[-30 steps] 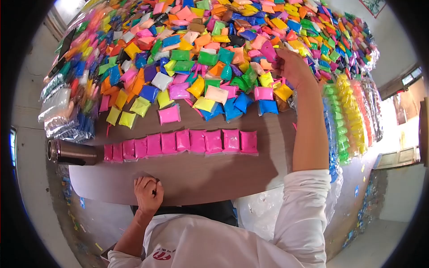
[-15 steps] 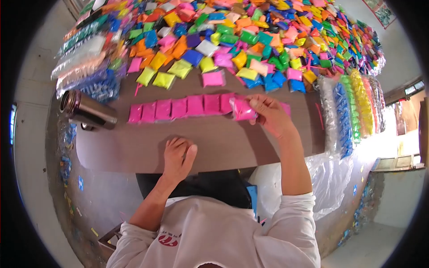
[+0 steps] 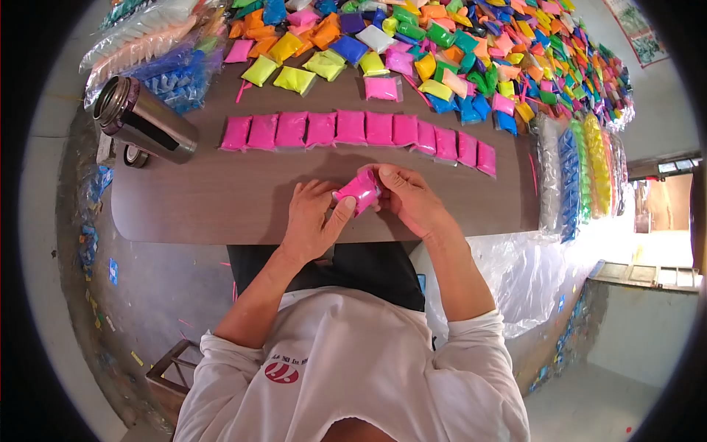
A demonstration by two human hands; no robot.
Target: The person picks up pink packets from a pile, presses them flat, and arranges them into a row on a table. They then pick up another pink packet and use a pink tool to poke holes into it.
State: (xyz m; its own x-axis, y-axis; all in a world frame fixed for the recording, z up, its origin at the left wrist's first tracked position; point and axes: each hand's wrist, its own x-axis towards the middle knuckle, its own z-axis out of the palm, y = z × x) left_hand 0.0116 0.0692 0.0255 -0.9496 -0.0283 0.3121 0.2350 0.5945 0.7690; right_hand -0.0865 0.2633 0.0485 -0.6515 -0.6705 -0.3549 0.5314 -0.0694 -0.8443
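Observation:
A small shiny pink packet [image 3: 359, 190] is held above the front part of the table. My left hand [image 3: 313, 219] is closed on its left end, with the thumb on the near face. At the opposite end, the fingers of my right hand [image 3: 414, 200] pinch it too. Just beyond my hands, several like pink packets lie side by side in a slightly curved row [image 3: 350, 127]. One more pink packet [image 3: 382, 89] lies behind that row, near the yellow packets [image 3: 294, 79].
A big heap of many-coloured packets [image 3: 442, 37] covers the back of the brown table [image 3: 184, 214]. A steel flask [image 3: 151, 121] stands at the left beside its cap [image 3: 135, 156]. Long clear bags of packets lie at the left [image 3: 140, 44] and right [image 3: 568, 180].
My right hand has brought a pink packet from the row toward me, and my left hand has risen from the table edge to grip it. The camera view has shifted.

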